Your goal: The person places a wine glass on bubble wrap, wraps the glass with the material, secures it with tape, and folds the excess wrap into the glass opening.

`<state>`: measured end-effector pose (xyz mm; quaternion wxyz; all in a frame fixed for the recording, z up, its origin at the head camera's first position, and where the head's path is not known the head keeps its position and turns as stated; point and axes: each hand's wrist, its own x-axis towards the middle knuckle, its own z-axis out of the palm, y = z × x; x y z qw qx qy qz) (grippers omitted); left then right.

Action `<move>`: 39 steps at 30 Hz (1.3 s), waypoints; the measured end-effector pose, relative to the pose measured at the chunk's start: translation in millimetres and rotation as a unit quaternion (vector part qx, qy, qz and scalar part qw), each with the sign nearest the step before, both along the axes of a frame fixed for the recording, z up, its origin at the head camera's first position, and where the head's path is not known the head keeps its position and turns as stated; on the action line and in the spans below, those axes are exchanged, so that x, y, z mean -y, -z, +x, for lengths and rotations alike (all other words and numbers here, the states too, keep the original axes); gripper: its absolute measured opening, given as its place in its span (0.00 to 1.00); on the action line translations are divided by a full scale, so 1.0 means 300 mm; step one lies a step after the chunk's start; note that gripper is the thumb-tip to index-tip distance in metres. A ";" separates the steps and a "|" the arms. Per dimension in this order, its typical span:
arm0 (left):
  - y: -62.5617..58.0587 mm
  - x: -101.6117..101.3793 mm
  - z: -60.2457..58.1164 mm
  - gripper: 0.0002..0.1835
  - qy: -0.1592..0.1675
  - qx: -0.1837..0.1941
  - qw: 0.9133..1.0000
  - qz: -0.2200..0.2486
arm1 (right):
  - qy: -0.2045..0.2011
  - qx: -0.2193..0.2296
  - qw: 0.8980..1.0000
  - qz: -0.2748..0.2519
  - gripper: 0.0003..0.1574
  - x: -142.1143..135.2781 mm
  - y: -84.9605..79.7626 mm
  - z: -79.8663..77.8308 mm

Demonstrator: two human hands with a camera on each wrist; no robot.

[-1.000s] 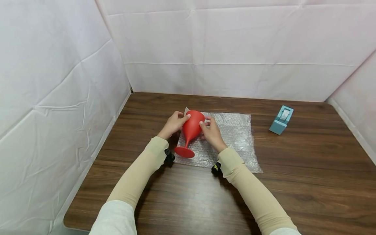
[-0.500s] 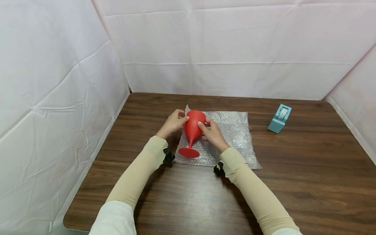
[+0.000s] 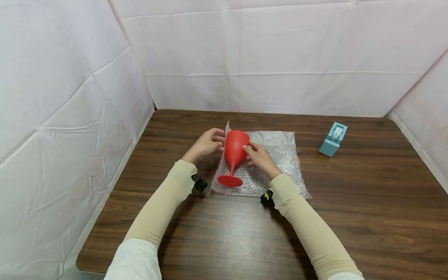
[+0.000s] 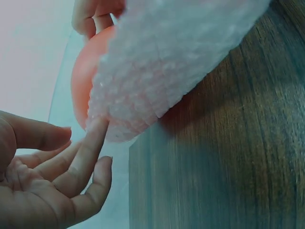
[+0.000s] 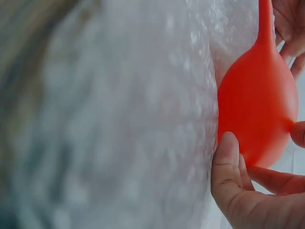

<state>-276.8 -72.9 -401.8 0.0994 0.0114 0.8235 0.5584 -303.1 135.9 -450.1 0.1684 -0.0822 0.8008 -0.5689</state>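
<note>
A red plastic goblet lies tilted over the left part of a bubble wrap sheet, its foot toward the person. The right hand pinches the bowl near the rim, with the thumb on one side and fingers tucked between bowl and wrap. Left of the bowl, the left hand has its thumb off the goblet. In the left wrist view, a fingertip of the left hand touches the raised edge of the bubble wrap, which stands up against the bowl and hides part of it.
A blue tape dispenser stands on the brown wooden table to the right of the wrap. White cloth walls rise behind the table and at both sides. Small black cameras are strapped to both wrists.
The goblet has shifted right, its foot swinging the same way, with the right hand on it. The left thumb has come off the bowl, and the wrap's left edge stands higher.
</note>
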 end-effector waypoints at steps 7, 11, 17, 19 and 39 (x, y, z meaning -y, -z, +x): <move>0.008 -0.012 -0.005 0.28 0.012 -0.036 0.999 -0.034 | -0.020 0.015 0.999 -0.020 0.37 -0.046 -0.001 -0.007; 0.012 -0.025 -0.003 0.27 0.007 -0.052 0.998 -0.038 | -0.031 0.020 0.999 -0.024 0.36 -0.068 0.007 -0.012; 0.032 -0.053 -0.006 0.28 -0.002 -0.066 0.998 0.002 | -0.044 0.046 0.997 -0.037 0.34 -0.091 0.016 -0.021; 0.038 -0.064 -0.007 0.29 -0.005 -0.070 0.998 0.007 | -0.047 0.056 0.996 -0.045 0.33 -0.095 0.010 -0.020; 0.069 -0.116 -0.002 0.31 -0.019 -0.095 0.995 -0.036 | -0.005 0.091 0.992 -0.087 0.34 -0.102 0.026 -0.029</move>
